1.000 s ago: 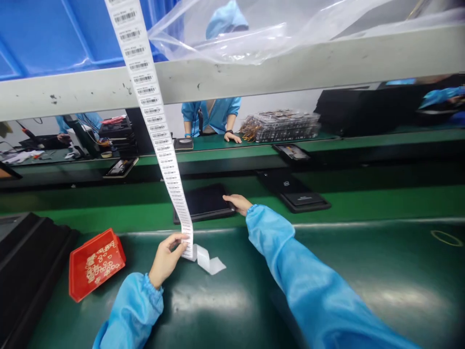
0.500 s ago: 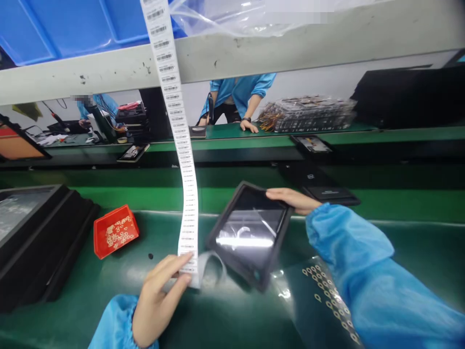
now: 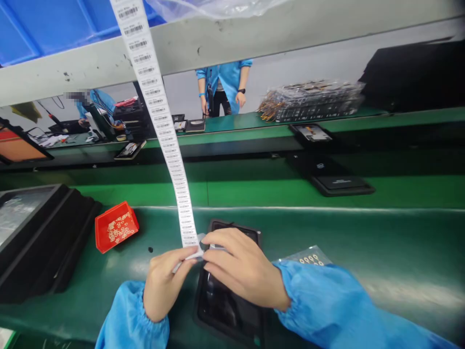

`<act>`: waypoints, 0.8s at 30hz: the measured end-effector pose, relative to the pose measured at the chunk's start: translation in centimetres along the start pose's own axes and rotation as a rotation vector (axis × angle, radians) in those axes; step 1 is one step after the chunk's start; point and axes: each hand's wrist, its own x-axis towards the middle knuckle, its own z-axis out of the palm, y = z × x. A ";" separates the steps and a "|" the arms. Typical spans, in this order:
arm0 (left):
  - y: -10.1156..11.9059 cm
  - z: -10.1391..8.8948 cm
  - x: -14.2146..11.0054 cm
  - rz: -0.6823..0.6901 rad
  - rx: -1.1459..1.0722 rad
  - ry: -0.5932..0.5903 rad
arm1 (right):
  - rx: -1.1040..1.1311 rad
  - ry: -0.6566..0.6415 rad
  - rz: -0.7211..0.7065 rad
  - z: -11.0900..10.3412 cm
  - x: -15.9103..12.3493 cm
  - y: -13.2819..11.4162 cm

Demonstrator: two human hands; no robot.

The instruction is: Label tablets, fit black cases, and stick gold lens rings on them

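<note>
A long white strip of barcode labels (image 3: 170, 155) hangs from above down to the green mat. My left hand (image 3: 165, 283) pinches the strip's lower end between thumb and fingers. My right hand (image 3: 241, 269) lies over a black tablet (image 3: 227, 305) that rests flat on the mat in front of me, and its fingertips pinch at the same end of the strip. Both sleeves are light blue. Part of the tablet is hidden under my right hand.
A red tray (image 3: 116, 227) of small rings sits left of the strip, beside black trays (image 3: 36, 237). A clear sheet with ring stickers (image 3: 308, 257) peeks out by my right sleeve. More tablets (image 3: 341, 184) lie on the conveyor. A person in blue (image 3: 225, 89) stands opposite.
My right hand took the tablet off the conveyor, carried it tilted toward me, laid it on the mat and moved to the strip's end. My left hand kept hold of the strip.
</note>
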 end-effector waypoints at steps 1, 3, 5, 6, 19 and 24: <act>0.1 0.0 0.1 0.025 0.012 -0.012 | -0.037 -0.001 -0.006 0.1 0.3 -0.5; 0.4 0.1 0.2 0.062 0.023 -0.053 | -0.071 -0.016 0.006 0.3 0.6 -0.7; 0.7 0.1 0.3 0.094 0.030 -0.089 | -0.078 -0.043 -0.010 0.4 0.7 -0.5; 0.7 0.1 0.4 0.110 0.033 -0.104 | -0.076 -0.062 -0.023 0.3 0.8 -0.4; -3.9 -0.4 -3.9 0.011 0.399 -0.164 | 0.168 -0.343 0.821 1.7 -11.2 -5.0; -1.8 2.5 -8.4 0.210 0.200 -0.431 | 0.067 -0.365 0.931 4.1 -12.9 -6.5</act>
